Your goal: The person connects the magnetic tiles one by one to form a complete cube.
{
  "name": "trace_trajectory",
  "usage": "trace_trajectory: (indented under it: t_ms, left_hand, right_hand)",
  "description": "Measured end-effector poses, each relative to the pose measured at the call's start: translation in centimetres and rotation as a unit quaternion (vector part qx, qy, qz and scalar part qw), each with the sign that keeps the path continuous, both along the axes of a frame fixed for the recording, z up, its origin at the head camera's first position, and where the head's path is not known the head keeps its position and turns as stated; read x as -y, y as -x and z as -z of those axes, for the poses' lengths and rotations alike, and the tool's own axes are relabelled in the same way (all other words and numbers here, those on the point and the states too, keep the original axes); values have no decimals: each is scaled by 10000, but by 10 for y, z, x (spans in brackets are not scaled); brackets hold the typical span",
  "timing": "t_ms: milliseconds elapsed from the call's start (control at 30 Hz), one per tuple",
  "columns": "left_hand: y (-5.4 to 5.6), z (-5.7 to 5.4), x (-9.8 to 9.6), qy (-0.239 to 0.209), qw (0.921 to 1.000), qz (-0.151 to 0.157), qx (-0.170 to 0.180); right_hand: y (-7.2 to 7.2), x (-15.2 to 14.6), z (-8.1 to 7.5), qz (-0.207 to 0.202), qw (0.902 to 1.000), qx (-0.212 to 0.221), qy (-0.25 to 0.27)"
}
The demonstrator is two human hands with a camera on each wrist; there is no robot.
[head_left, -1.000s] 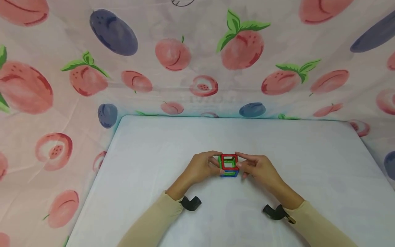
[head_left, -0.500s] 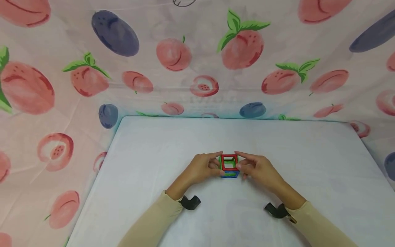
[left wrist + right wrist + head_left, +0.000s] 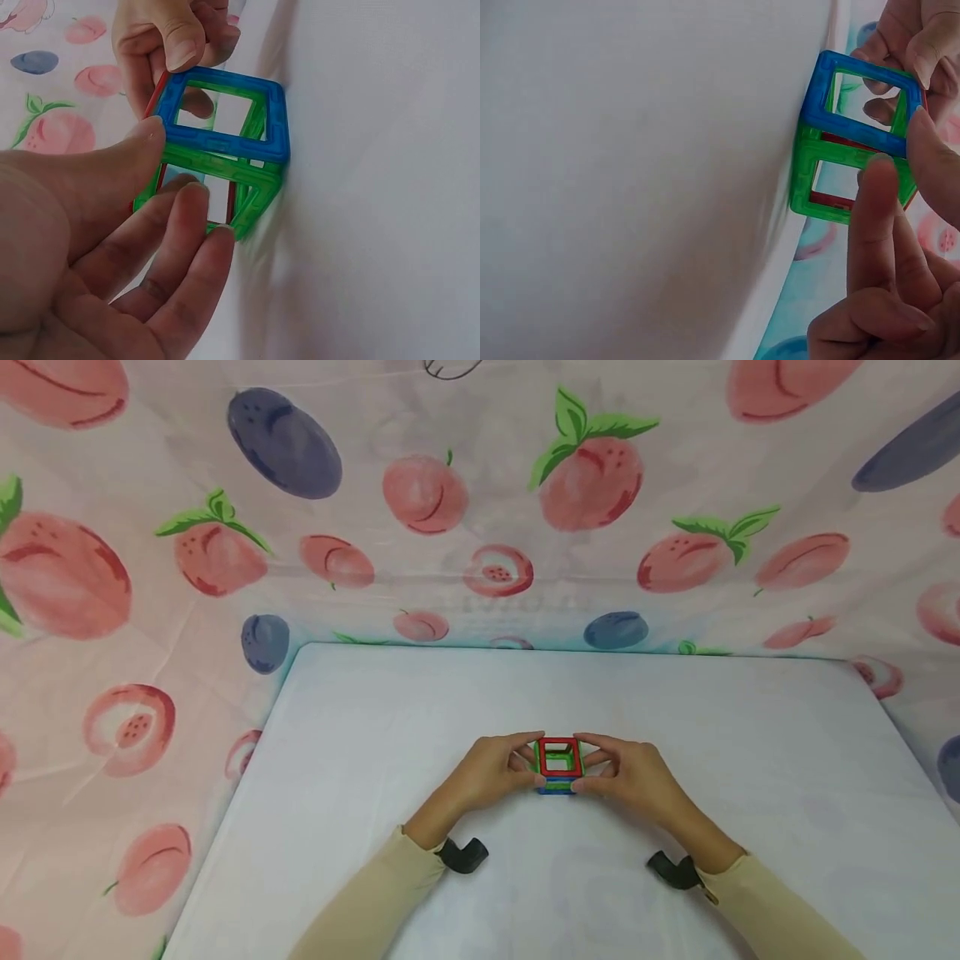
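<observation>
A small cube of see-through magnetic tiles, open square frames, stands on the white table. Its top tile point(image 3: 561, 773) is red, the near side tile point(image 3: 281, 124) is blue, and green tiles point(image 3: 801, 176) make up other sides. My left hand point(image 3: 489, 768) holds the cube's left side, thumb at the near edge and index finger at the far top corner. From the right, my right hand point(image 3: 632, 777) holds it the same way, its thumb near the blue tile's upper edge. Both wrist views show fingertips against the green side tiles. Part of the far side is hidden.
The white tabletop point(image 3: 390, 710) spreads around both hands. Behind and to the left hangs a fruit-print cloth point(image 3: 360, 410). A black curved wrist piece point(image 3: 463, 856) sits at the left cuff, and another black piece point(image 3: 675, 870) at the right.
My right thumb has shifted from the red top tile's right edge down to the near blue side, and its other fingers now spread along the right side. The left hand keeps its hold.
</observation>
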State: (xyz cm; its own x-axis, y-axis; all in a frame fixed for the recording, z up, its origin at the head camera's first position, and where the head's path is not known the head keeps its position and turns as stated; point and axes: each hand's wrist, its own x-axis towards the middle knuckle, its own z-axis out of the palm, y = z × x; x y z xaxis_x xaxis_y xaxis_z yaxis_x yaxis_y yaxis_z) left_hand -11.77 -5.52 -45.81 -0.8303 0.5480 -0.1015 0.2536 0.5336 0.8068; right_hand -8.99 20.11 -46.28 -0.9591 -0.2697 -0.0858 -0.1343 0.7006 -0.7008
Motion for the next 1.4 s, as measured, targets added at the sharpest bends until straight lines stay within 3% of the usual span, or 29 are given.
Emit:
trace_trajectory:
  t_ms: [233,467,667,1400]
  left_hand:
    - [1,2,-2,203,9996,168,-65]
    - [3,-4,-8,287,9993,112,-199]
    - [5,-10,-13,382,9992,50,-121]
    - [2,-10,-10,400,9992,2,7]
  right_hand:
    - [0,1,-1,-391,9984,-291,-284]
    - [9,-2,-12,-812,9898,-582,-1014]
    - [13,-3,-23,-888,9851,-487,-1389]
    - [7,-1,-22,-781,9901,-386,-1101]
